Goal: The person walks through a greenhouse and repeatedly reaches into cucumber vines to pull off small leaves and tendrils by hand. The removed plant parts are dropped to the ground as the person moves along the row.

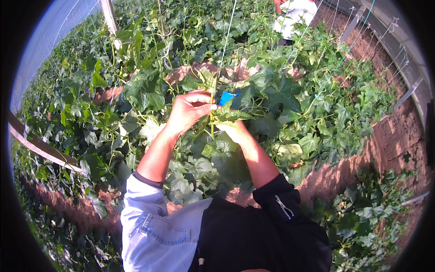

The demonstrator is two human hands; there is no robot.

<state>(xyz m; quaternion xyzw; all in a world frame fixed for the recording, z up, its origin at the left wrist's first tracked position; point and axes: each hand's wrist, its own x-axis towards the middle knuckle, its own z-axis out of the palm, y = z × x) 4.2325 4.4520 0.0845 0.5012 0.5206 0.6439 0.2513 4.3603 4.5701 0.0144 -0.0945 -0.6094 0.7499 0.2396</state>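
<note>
My left hand (pixel 190 110) pinches the green stem of a climbing vine (pixel 212 131) between thumb and fingers. A thin hanging string (pixel 227 37) comes down to the young leafy tip (pixel 207 80) just above that pinch. Close beside it on the right is my right hand (pixel 233 130), with its fingers largely hidden behind a lobed leaf (pixel 229 115) of the vine. Directly above those fingers shows a small bright blue object (pixel 227 97); what it is and whether the right hand holds it cannot be made out.
Dense leafy vines (pixel 278 91) surround both hands, with more strings (pixel 357 39) at the right. A person in a white top (pixel 295 17) is among the plants ahead. Wooden posts (pixel 108 17) and a slanted board (pixel 44 146) stand left. Bare soil (pixel 401 149) runs along the right.
</note>
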